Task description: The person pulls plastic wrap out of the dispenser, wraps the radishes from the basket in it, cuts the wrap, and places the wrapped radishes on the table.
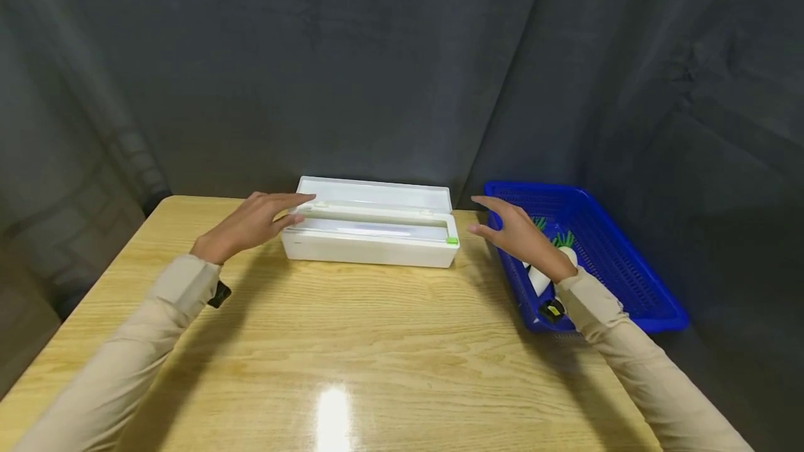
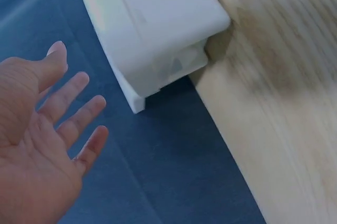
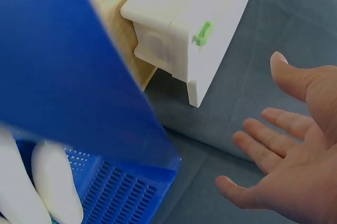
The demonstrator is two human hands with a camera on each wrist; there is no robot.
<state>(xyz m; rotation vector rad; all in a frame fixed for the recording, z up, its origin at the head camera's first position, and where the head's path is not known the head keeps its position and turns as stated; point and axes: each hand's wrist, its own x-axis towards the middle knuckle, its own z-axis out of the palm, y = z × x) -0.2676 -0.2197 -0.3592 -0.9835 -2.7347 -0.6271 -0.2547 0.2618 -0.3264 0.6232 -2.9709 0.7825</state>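
white glare on tabletop (image 1: pixel 377 340), soft shadows; curtain (image 1: pixel 314 68) dim; wrist views soft

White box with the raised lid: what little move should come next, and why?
Perhaps ease both hands inward to touch the ends of the white box. The left hand is by one end and the right hand beyond the other; both hold nothing, and the wrist views show their fingers apart from it.

White box (image 1: pixel 370 251) — blue basket (image 1: pixel 634 264) — yellowish, grained table (image 1: pixel 352 340).
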